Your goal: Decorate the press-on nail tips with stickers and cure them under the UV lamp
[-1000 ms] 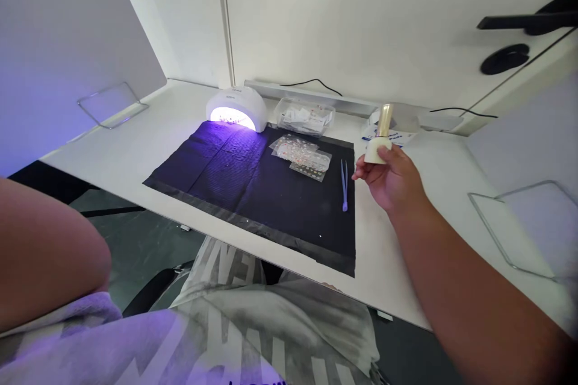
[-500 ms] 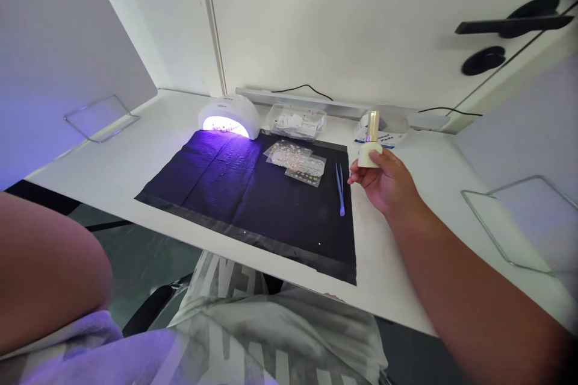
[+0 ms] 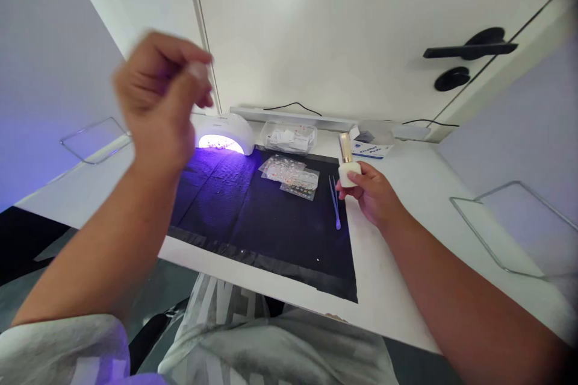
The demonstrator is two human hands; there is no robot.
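My right hand (image 3: 372,195) grips a nail polish bottle (image 3: 350,174) with a cream-white body and a gold cap, tilted slightly left above the right edge of a black mat (image 3: 280,234). Blue tweezers (image 3: 335,204) lie on the mat just left of that hand. My left hand (image 3: 162,96) is raised at the upper left, in front of a white nail lamp (image 3: 228,127) that glows violet. Its fingers are bent and blurred by motion, and I see nothing in them. Nail sticker sheets (image 3: 291,175) overlap on the mat between lamp and tweezers.
Behind the sheets stands a clear plastic box (image 3: 289,138) with white packets. An alcohol pads box (image 3: 371,150) lies at the back right. Wire stands (image 3: 501,228) flank both sides of the white table (image 3: 406,174). A door handle (image 3: 469,50) juts out from the back.
My left arm has swung up, lifting the hand into view. The right hand keeps the bottle, now tipped a little left. The whole view has shifted slightly.
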